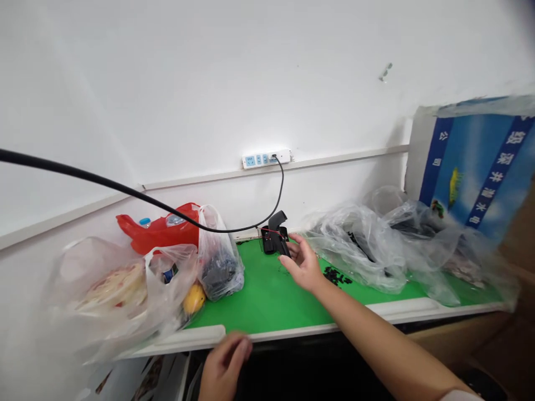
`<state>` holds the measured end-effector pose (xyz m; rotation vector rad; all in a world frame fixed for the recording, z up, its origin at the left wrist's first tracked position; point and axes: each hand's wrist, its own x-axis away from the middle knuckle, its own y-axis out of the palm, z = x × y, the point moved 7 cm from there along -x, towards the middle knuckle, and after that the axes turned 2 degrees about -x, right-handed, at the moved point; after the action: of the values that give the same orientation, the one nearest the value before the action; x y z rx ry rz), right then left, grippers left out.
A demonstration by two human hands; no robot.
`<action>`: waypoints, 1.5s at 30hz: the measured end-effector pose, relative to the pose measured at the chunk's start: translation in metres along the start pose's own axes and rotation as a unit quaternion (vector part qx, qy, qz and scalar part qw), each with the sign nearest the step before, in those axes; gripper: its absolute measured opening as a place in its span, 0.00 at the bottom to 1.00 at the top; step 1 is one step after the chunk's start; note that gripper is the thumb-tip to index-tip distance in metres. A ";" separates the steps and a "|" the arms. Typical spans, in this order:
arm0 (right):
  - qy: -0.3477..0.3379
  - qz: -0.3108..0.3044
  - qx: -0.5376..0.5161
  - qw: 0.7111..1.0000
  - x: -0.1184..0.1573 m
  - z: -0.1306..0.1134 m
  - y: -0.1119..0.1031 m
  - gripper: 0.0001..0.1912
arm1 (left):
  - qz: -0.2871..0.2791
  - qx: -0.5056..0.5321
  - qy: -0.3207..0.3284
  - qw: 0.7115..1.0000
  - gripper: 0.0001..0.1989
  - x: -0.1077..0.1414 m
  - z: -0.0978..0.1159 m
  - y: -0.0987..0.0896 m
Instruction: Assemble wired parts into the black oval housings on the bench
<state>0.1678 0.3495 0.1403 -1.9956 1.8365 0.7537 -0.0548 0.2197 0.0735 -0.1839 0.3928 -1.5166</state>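
Observation:
My right hand (305, 266) reaches over the green surface (267, 301), its thumb and fingers around the lower part of a black handle-shaped device (278, 236). The device stands near the wall, with thin red wires beside it and darker black parts behind it. Small black pieces (335, 275) lie in a pile to the right of my right hand. Below the front edge of the table is my left hand (228, 359), slightly blurred, its fingers curled towards the thumb; whether it holds anything is hidden.
Plastic bags (171, 289) and a red bag (167, 234) crowd the left side. Clear bags (368, 245) and a blue printed box (480, 161) stand right. A black cable (125, 186) crosses in front, plugged into a wall socket strip (257, 160).

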 end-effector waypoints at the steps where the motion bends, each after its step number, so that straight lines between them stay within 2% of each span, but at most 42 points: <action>1: -0.003 -0.013 -0.017 1.000 0.000 -0.005 0.002 0.30 | 0.013 0.063 0.017 0.998 0.16 -0.023 0.015 0.009; 2: -0.008 -0.026 -0.026 0.999 0.000 -0.009 0.004 0.30 | 0.021 0.148 0.046 0.988 0.21 -0.046 0.033 0.019; 4: -0.019 -0.051 -0.017 0.998 -0.001 -0.017 0.006 0.29 | -0.032 0.283 0.088 0.955 0.28 -0.092 0.069 0.054; 6: -0.030 -0.059 0.033 0.997 -0.006 -0.021 0.002 0.31 | -0.095 0.366 0.081 0.922 0.29 -0.132 0.093 0.091; 7: -0.029 -0.056 0.067 0.996 -0.010 -0.021 -0.004 0.31 | -0.101 0.396 0.075 0.910 0.29 -0.150 0.100 0.105; 10: 0.005 -0.055 0.176 0.983 -0.026 -0.011 -0.025 0.29 | -0.070 0.435 0.051 0.896 0.27 -0.193 0.097 0.132; 14: 0.046 -0.114 0.277 0.953 -0.050 0.006 -0.051 0.26 | 0.012 0.334 0.085 0.939 0.24 -0.226 0.071 0.132; 17: 0.059 -0.066 0.290 0.953 -0.067 0.010 -0.069 0.16 | 0.054 0.260 0.077 0.961 0.26 -0.235 0.047 0.124; 19: 0.073 -0.054 0.244 0.966 -0.074 0.013 -0.072 0.15 | 0.053 0.248 0.060 0.965 0.28 -0.237 0.036 0.122; 21: 0.069 -0.077 0.186 0.977 -0.075 0.017 -0.066 0.17 | 0.049 0.248 0.052 0.966 0.29 -0.238 0.031 0.120; 23: 0.030 -0.089 0.173 0.980 -0.072 0.017 -0.059 0.17 | 0.047 0.248 0.054 0.966 0.28 -0.239 0.030 0.120; 27: -0.081 -0.080 0.233 0.966 -0.059 0.015 -0.052 0.17 | 0.037 0.208 0.092 0.973 0.28 -0.241 0.033 0.128; 32: -0.111 -0.050 0.288 0.950 -0.048 0.019 -0.059 0.15 | 0.032 0.120 0.149 0.981 0.30 -0.234 0.038 0.138; 36: -0.129 -0.071 0.291 0.945 -0.046 0.018 -0.063 0.10 | 0.001 0.168 0.125 0.978 0.30 -0.231 0.038 0.142; 38: -0.134 -0.079 0.271 0.950 -0.047 0.016 -0.064 0.09 | -0.015 0.227 0.084 0.970 0.27 -0.231 0.036 0.143; 40: -0.153 -0.080 0.256 0.951 -0.047 0.012 -0.066 0.07 | -0.049 0.300 0.013 0.953 0.22 -0.230 0.032 0.147; 43: -0.210 -0.070 0.261 0.940 -0.045 0.003 -0.068 0.06 | -0.136 0.407 -0.120 0.895 0.17 -0.223 0.027 0.162; 45: -0.254 -0.065 0.282 0.923 -0.041 -0.004 -0.068 0.07 | -0.183 0.465 -0.177 0.848 0.15 -0.216 0.028 0.169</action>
<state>0.2342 0.3887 0.1601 -1.3725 1.3897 0.5485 0.1118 0.4392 0.0685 0.2494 -0.7299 -1.8408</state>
